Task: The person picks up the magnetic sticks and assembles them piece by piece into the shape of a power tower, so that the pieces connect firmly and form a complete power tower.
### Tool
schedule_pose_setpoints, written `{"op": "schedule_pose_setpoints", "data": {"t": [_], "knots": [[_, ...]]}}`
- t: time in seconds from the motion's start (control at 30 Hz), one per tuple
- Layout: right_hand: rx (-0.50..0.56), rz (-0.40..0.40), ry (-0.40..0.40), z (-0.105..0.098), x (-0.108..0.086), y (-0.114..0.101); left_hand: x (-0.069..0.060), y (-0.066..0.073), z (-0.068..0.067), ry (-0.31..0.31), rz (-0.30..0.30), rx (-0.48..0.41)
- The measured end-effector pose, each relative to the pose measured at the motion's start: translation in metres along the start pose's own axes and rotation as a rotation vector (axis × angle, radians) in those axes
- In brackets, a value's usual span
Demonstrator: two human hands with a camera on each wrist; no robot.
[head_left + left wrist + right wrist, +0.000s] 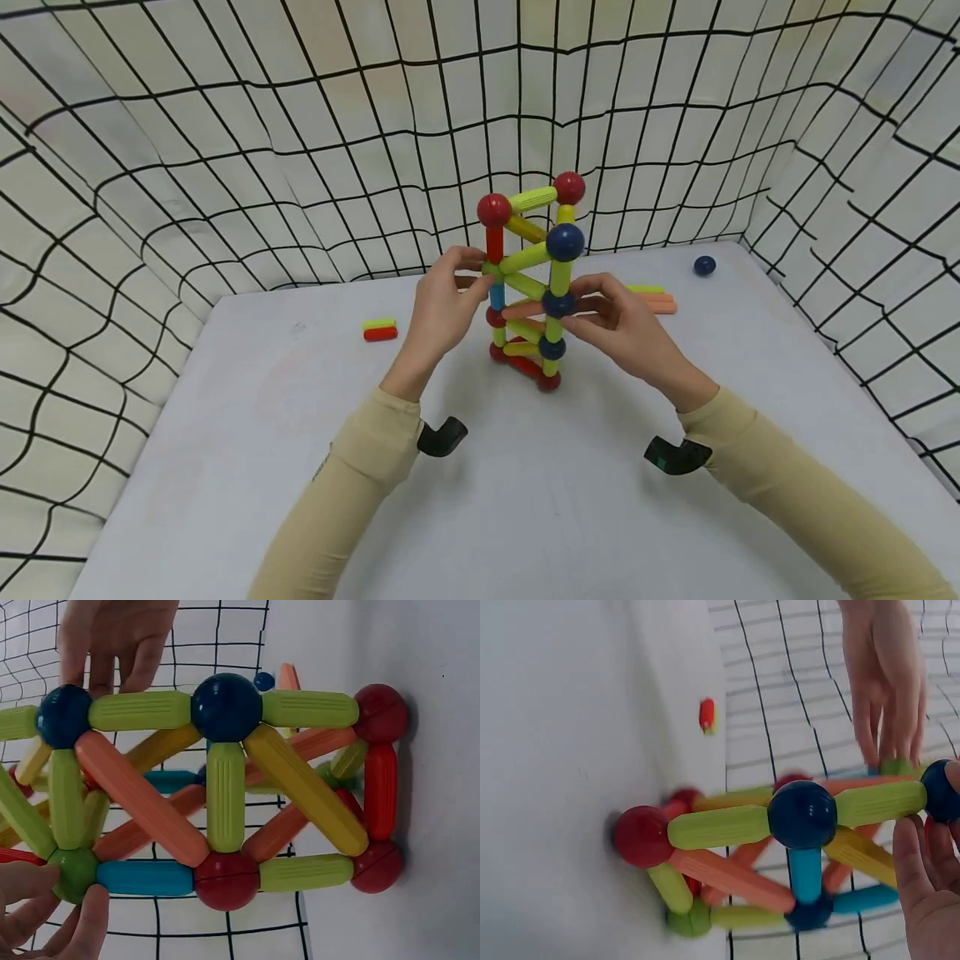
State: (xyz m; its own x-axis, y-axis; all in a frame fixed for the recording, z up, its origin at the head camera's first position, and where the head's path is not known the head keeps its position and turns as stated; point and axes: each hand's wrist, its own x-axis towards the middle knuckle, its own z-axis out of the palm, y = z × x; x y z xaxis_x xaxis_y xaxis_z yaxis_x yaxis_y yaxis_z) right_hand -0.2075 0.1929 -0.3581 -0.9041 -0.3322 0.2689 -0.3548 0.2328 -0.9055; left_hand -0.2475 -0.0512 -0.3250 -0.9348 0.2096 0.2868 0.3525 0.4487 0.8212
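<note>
A tower of magnetic sticks and balls (560, 277) stands upright on the white table (300, 467), between both hands. My left hand (442, 304) pinches a green ball (75, 873) partway up the left side, above a blue stick (145, 877). On the opposite side, my right hand (626, 329) grips a dark blue ball (939, 791) at about that height. Yellow-green, orange and yellow sticks link the levels, some of them diagonally. Two red balls (494, 210) and a dark blue ball (565, 242) top the tower. Its lowest balls rest on the table.
Short yellow-green and red sticks (380, 332) lie to the left. Longer orange and yellow-green sticks (660, 305) lie behind my right hand. A loose dark blue ball (704, 265) sits at the back right. Black netting (420, 133) hangs along the table's back and sides.
</note>
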Motion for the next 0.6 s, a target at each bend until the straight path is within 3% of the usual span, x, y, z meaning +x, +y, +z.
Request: {"op": "schedule_pose_setpoints", "data": {"t": [0.13, 0.2, 0.27, 0.4, 0.47, 0.6], "knots": [[-0.018, -0.093, -0.108, 0.016, -0.004, -0.008, 0.017, -0.009, 0.003, -0.023, -0.006, -0.093], [-0.058, -0.128, -0.117, 0.021, -0.004, -0.011, 0.024, -0.015, 0.003, -0.059, -0.005, -0.146], [-0.116, -0.140, -0.046, 0.021, -0.003, -0.012, 0.028, -0.021, 0.000, -0.093, -0.007, -0.180], [-0.158, -0.103, 0.228, 0.013, 0.000, -0.013, 0.030, -0.040, -0.011, -0.121, -0.025, -0.209], [-0.183, -0.078, 0.330, 0.007, 0.002, -0.010, 0.030, -0.054, -0.021, -0.113, -0.036, -0.198], [-0.211, -0.021, 0.366, -0.001, 0.004, -0.003, 0.027, -0.089, -0.045, -0.095, -0.093, -0.161]]}}
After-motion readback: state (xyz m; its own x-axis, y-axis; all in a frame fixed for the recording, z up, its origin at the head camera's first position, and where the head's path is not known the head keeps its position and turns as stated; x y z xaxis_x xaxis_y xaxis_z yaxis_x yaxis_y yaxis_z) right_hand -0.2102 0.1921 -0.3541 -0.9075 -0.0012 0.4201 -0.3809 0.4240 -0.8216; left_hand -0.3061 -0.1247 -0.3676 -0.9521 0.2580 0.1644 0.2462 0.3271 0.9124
